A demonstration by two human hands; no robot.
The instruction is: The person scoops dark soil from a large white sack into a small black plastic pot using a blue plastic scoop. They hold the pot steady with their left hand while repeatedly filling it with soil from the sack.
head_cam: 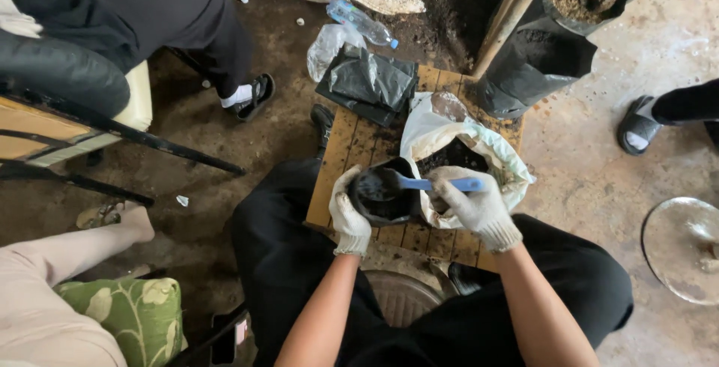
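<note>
Over a low wooden table (341,157), the gloved left hand (349,217) clamps a soft black bag (386,198) while the right hand (476,204), closed on a blue scoop (438,184), tips soil in; a sagging rim could spill it.

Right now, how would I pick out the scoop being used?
Find the low wooden slatted table between the seated person's knees. On it, beside a white sack of dark soil, the gloved right hand holds the scoop over a small black bag. It is the only blue-handled thing there.
</note>
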